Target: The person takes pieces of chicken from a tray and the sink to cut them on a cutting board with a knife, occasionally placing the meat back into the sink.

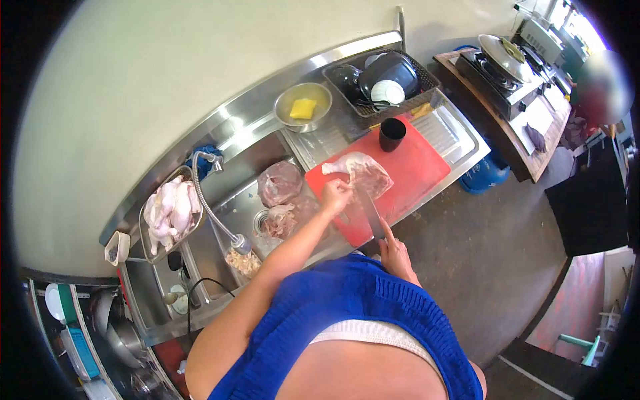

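A raw chicken leg piece [370, 179] lies on the red cutting board [427, 160], which rests across the counter beside the sink. My left hand [337, 195] is closed at the near edge of the chicken, its fingertips pinched on the meat. In my right hand [398, 257] is the handle of a kitchen knife [370, 212]; the blade points up and left, its tip at the chicken's lower edge. Behind the chicken, a black cup [392, 135] stands on the board.
Whole chickens fill a metal tray [201, 220] on the left. Bagged meat [280, 183] lies in the sink [230, 197] under a flexible faucet [215, 217]. A metal bowl [320, 93] and dish rack [427, 79] stand behind. At right are a gas stove [497, 83] and another person [603, 90].
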`<state>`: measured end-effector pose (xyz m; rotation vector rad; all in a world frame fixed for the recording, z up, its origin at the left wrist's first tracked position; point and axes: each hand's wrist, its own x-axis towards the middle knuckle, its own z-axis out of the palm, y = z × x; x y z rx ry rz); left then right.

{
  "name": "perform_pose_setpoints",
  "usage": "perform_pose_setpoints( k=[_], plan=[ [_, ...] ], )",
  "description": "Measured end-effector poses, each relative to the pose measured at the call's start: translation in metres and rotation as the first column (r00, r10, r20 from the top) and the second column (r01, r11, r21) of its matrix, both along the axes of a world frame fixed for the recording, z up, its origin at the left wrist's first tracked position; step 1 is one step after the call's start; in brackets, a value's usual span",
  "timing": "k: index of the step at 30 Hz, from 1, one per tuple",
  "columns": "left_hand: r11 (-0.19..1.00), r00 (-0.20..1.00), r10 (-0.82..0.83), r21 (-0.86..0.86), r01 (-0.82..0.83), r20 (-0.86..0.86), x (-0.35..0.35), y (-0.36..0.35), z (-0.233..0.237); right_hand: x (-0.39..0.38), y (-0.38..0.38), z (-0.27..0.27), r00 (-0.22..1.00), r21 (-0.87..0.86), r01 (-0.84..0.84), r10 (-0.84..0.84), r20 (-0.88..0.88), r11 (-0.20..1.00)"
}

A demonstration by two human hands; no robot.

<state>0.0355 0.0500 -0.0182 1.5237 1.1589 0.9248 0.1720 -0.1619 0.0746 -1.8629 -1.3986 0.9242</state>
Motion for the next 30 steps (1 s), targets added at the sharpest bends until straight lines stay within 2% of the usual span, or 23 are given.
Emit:
perform_pose_setpoints(
  k=[2,4,5,7,10,12,13,14,15,16,17,19,20,22,23,26,28,30],
  plan=[
    [1.0,1.0,-0.016,-0.013,0.016,-0.025,0.0,0.0,-0.001,-0.002,0.008,-0.006,1.0,0.012,0.011,-0.011,-0.001,1.0],
    [1.0,1.0,-0.022,0.001,0.022,0.02,-0.001,0.003,-0.007,-0.006,0.01,-0.002,1.0,0.027,0.013,-0.013,0.001,1.0],
    [1.0,1.0,-0.021,0.001,0.021,0.02,-0.001,0.004,-0.01,-0.007,0.007,0.002,0.998,0.026,0.009,-0.011,0.059,1.0],
    [0.99,0.995,-0.009,-0.141,0.023,0.101,-0.002,0.007,-0.018,-0.01,-0.002,0.012,0.993,0.025,0.006,-0.009,0.115,1.0],
    [0.995,0.997,-0.074,-0.06,0.076,0.036,-0.004,0.014,-0.024,-0.003,-0.022,0.014,0.975,-0.062,0.001,0.013,0.222,0.998],
    [0.997,0.999,-0.042,-0.065,0.044,0.027,-0.001,0.011,-0.019,0.001,-0.027,0.007,0.995,-0.141,0.044,-0.03,0.097,0.989],
    [0.997,1.0,-0.007,-0.075,0.008,0.011,0.001,0.01,-0.013,0.003,-0.029,0.003,0.995,-0.137,0.038,-0.024,0.102,0.99],
    [0.997,1.0,-0.001,-0.073,0.002,0.013,0.003,0.009,-0.007,0.004,-0.033,-0.001,0.995,-0.06,0.103,-0.103,0.007,0.993],
    [0.989,0.996,0.075,-0.128,-0.068,0.055,0.006,0.008,-0.008,0.005,-0.035,-0.005,0.98,0.007,0.177,-0.176,-0.095,0.984],
    [0.974,0.985,0.15,-0.187,-0.131,0.09,0.007,0.007,-0.01,0.008,-0.034,-0.011,0.98,0.005,0.176,-0.175,-0.096,0.984],
    [0.973,0.985,0.15,-0.188,-0.131,0.09,0.006,0.009,-0.011,0.012,-0.031,-0.017,0.97,-0.023,0.209,-0.211,-0.118,0.978],
    [0.915,0.998,0.011,-0.403,0.019,0.07,0.006,0.017,-0.018,0.018,-0.02,-0.026,0.96,-0.046,0.24,-0.244,-0.134,0.97],
    [0.915,0.997,0.014,-0.403,0.016,0.072,0.007,0.019,-0.022,0.02,-0.012,-0.031,0.966,0.013,0.242,-0.239,-0.101,0.97],
    [0.804,0.95,-0.045,-0.554,0.218,0.309,0.007,0.019,-0.022,0.024,0.0,-0.037,0.97,0.072,0.239,-0.234,-0.07,0.968],
    [0.806,0.95,-0.044,-0.55,0.217,0.309,0.009,0.021,-0.02,0.028,0.007,-0.04,0.974,0.104,0.225,-0.222,-0.041,0.969],
    [0.804,0.972,0.001,-0.578,0.139,0.236,0.018,0.022,-0.011,0.035,0.018,-0.034,0.98,0.123,0.198,-0.199,0.0,0.972],
    [0.915,0.995,-0.099,-0.396,0.078,-0.033,0.025,0.024,-0.009,0.039,0.02,-0.033,0.982,0.112,0.188,-0.19,0.012,0.976],
    [0.942,0.994,-0.093,-0.33,0.067,-0.063,0.023,0.025,-0.01,0.044,0.021,-0.032,0.985,0.075,0.17,-0.173,0.026,0.983]
  ],
)
